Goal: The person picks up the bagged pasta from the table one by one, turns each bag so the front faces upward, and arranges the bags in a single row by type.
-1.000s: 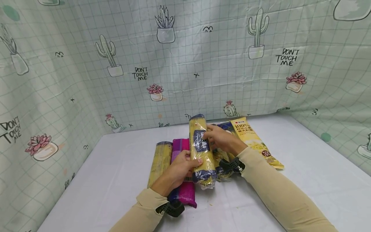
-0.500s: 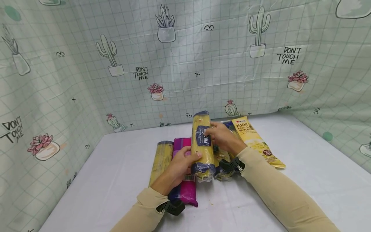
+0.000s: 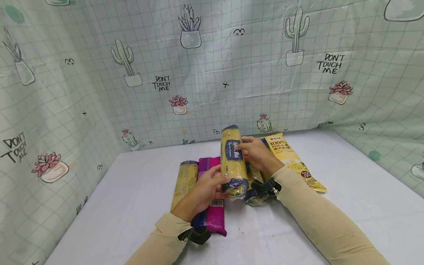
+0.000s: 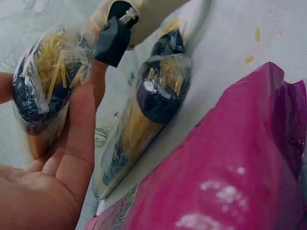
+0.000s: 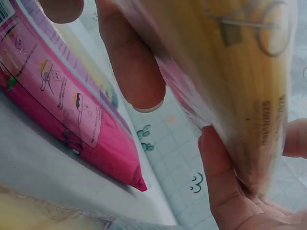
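Raised since the earlier frames: spaghetti packet (image 3: pixel 234 162), its far end now higher against the printed backdrop (image 3: pixel 212 73) and its near end lifted off the white table (image 3: pixel 347 184).

Left hand (image 3: pixel 205 187): fingers and thumb curled round the packet's near, dark-blue end, thumb on top; the left wrist view shows that end (image 4: pixel 45 84) resting against the fingers, loose strands visible through clear film.

Right hand (image 3: pixel 256 154): fingers wrapped over the packet's upper half beside the blue label; the right wrist view shows fingertips (image 5: pixel 139 72) pressed on the blurred yellow wrapper (image 5: pixel 230 72).

Packet, appearance: long, narrow, transparent, yellow pasta inside, dark-blue bands at both ends, blue label with white lettering too small to read.

Partly hidden:
- magenta packet (image 3: pixel 210 198), overlapped by the left hand and sleeve.
- second dark-ended pasta packet (image 3: pixel 255 193), mostly behind the right wrist and its black strap (image 3: pixel 265 186); clearer in the left wrist view (image 4: pixel 153 105).

Also on the table: yellow packet at far left (image 3: pixel 183 182); yellow printed bag at right (image 3: pixel 291 158); broken pasta bits (image 4: pixel 253 45).
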`<state>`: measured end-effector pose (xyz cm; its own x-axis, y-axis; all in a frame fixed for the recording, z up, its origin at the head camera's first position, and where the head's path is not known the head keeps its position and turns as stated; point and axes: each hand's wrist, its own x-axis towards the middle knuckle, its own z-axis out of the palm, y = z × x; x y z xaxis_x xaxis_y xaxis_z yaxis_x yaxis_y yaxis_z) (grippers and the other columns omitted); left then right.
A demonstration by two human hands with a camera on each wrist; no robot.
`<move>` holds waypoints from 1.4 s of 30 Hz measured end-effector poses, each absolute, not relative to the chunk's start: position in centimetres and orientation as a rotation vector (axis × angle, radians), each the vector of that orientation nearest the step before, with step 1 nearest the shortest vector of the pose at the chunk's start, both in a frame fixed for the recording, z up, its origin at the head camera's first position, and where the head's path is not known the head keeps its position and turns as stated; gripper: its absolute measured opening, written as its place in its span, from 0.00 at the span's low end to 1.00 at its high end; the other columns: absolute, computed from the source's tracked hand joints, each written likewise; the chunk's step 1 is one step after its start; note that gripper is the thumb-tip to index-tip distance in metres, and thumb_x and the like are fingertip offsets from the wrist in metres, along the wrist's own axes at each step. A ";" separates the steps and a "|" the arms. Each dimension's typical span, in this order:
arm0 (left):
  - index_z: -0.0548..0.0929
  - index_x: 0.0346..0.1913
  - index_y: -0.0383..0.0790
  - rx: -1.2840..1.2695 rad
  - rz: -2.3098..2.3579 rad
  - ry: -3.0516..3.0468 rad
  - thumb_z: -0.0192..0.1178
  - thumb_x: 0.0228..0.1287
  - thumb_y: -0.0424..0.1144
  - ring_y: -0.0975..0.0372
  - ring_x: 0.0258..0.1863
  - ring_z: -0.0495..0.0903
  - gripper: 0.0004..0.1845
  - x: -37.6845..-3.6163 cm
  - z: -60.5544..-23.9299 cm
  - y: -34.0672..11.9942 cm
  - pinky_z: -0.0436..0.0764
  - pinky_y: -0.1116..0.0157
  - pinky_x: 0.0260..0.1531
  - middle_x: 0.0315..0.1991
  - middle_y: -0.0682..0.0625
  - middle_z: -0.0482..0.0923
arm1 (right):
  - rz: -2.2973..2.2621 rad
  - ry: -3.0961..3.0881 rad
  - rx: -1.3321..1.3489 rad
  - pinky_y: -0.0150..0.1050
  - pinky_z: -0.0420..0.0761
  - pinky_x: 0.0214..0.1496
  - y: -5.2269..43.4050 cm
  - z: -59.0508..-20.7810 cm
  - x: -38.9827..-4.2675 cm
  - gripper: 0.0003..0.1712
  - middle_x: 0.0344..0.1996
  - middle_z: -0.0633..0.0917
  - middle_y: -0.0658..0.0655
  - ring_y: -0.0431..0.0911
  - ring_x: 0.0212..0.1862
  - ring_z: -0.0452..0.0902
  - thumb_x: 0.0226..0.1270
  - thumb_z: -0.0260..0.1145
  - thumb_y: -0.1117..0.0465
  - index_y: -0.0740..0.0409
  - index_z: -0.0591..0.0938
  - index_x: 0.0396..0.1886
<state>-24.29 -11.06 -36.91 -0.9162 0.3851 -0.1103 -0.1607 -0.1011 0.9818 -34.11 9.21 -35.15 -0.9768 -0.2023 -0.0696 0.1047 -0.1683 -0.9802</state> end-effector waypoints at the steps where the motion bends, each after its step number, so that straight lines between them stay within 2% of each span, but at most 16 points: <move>1: 0.54 0.78 0.38 0.248 2.084 1.813 0.61 0.68 0.37 0.53 0.44 0.86 0.40 -24.3 -37.0 -11.1 0.86 0.57 0.40 0.57 0.38 0.78 | -2.258 1.875 -0.107 0.40 0.84 0.45 9.2 -35.2 -34.1 0.42 0.65 0.71 0.71 0.47 0.43 0.84 0.71 0.61 0.69 0.62 0.53 0.79; 3: 0.55 0.77 0.37 0.249 2.100 1.814 0.60 0.68 0.35 0.53 0.44 0.85 0.39 -24.3 -37.1 -11.1 0.86 0.57 0.41 0.60 0.38 0.77 | -2.247 1.866 -0.106 0.40 0.84 0.46 9.2 -35.4 -34.2 0.41 0.65 0.71 0.70 0.48 0.45 0.84 0.72 0.61 0.68 0.62 0.54 0.79; 6: 0.57 0.77 0.37 0.246 2.116 1.849 0.59 0.68 0.33 0.54 0.45 0.85 0.37 -24.5 -37.1 -10.9 0.85 0.57 0.41 0.61 0.38 0.76 | -2.248 1.809 -0.114 0.40 0.83 0.48 9.2 -35.4 -34.3 0.41 0.68 0.70 0.68 0.51 0.53 0.81 0.72 0.61 0.67 0.60 0.53 0.79; 11: 0.61 0.75 0.36 0.220 2.098 1.924 0.59 0.69 0.32 0.53 0.47 0.84 0.34 -25.2 -36.4 -10.3 0.85 0.55 0.42 0.60 0.39 0.77 | -2.276 1.711 -0.154 0.39 0.82 0.52 9.4 -35.3 -34.7 0.42 0.72 0.66 0.65 0.55 0.66 0.71 0.71 0.58 0.69 0.60 0.52 0.80; 16: 0.62 0.73 0.35 0.196 2.040 1.966 0.57 0.68 0.29 0.50 0.49 0.83 0.32 -25.8 -35.8 -9.8 0.85 0.52 0.44 0.58 0.38 0.77 | -2.248 1.730 -0.172 0.42 0.79 0.58 9.6 -35.1 -34.9 0.41 0.71 0.67 0.65 0.57 0.67 0.69 0.69 0.59 0.70 0.62 0.55 0.79; 22: 0.66 0.70 0.33 0.165 1.886 2.084 0.59 0.68 0.27 0.50 0.48 0.83 0.28 -26.5 -35.4 -9.9 0.85 0.52 0.43 0.54 0.39 0.79 | -2.044 1.892 -0.273 0.54 0.70 0.67 10.2 -35.3 -35.0 0.45 0.74 0.60 0.66 0.62 0.71 0.63 0.71 0.61 0.66 0.60 0.49 0.81; 26: 0.69 0.67 0.33 0.158 1.753 2.180 0.63 0.66 0.29 0.53 0.45 0.84 0.28 -27.1 -34.9 -9.9 0.85 0.56 0.42 0.49 0.41 0.81 | -1.964 1.943 -0.304 0.52 0.72 0.65 10.6 -35.5 -35.3 0.47 0.76 0.58 0.67 0.62 0.72 0.61 0.72 0.61 0.66 0.60 0.45 0.81; 30: 0.68 0.67 0.32 0.136 1.673 2.225 0.66 0.64 0.33 0.55 0.45 0.83 0.30 -27.4 -34.5 -9.8 0.84 0.57 0.44 0.47 0.43 0.81 | -1.941 1.957 -0.301 0.40 0.77 0.54 10.7 -35.5 -35.4 0.47 0.75 0.60 0.67 0.57 0.68 0.66 0.71 0.60 0.67 0.60 0.44 0.81; 32: 0.68 0.67 0.32 0.130 1.657 2.219 0.66 0.64 0.33 0.55 0.44 0.83 0.31 -27.5 -34.5 -9.7 0.84 0.57 0.44 0.47 0.43 0.81 | -1.936 1.962 -0.297 0.36 0.76 0.47 10.9 -35.6 -35.4 0.47 0.73 0.63 0.67 0.50 0.58 0.72 0.71 0.60 0.68 0.60 0.45 0.81; 34: 0.68 0.66 0.30 0.132 1.651 2.208 0.67 0.63 0.33 0.54 0.43 0.84 0.30 -27.5 -34.7 -9.7 0.84 0.56 0.44 0.46 0.42 0.82 | -1.925 1.968 -0.293 0.35 0.75 0.42 10.9 -35.8 -35.5 0.45 0.71 0.65 0.67 0.46 0.48 0.73 0.71 0.59 0.68 0.61 0.46 0.81; 37: 0.69 0.64 0.29 0.142 1.648 2.198 0.67 0.62 0.32 0.54 0.42 0.84 0.29 -27.5 -35.1 -9.9 0.85 0.57 0.42 0.45 0.41 0.82 | -1.916 1.968 -0.283 0.35 0.76 0.40 10.7 -36.1 -35.5 0.45 0.68 0.68 0.67 0.42 0.39 0.71 0.70 0.59 0.69 0.63 0.48 0.80; 42: 0.67 0.66 0.27 0.143 1.635 2.210 0.67 0.63 0.31 0.55 0.40 0.84 0.31 -27.5 -35.2 -10.5 0.85 0.59 0.41 0.44 0.40 0.82 | -1.910 1.971 -0.280 0.36 0.79 0.43 10.4 -36.0 -35.4 0.43 0.67 0.69 0.68 0.43 0.41 0.74 0.69 0.60 0.70 0.66 0.50 0.79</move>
<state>-27.48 -10.53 -35.18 -0.9200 0.3056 -0.2453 -0.1452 0.3156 0.9377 -35.38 10.36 -36.03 -0.9079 -0.3981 -0.1313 0.1186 0.0564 -0.9913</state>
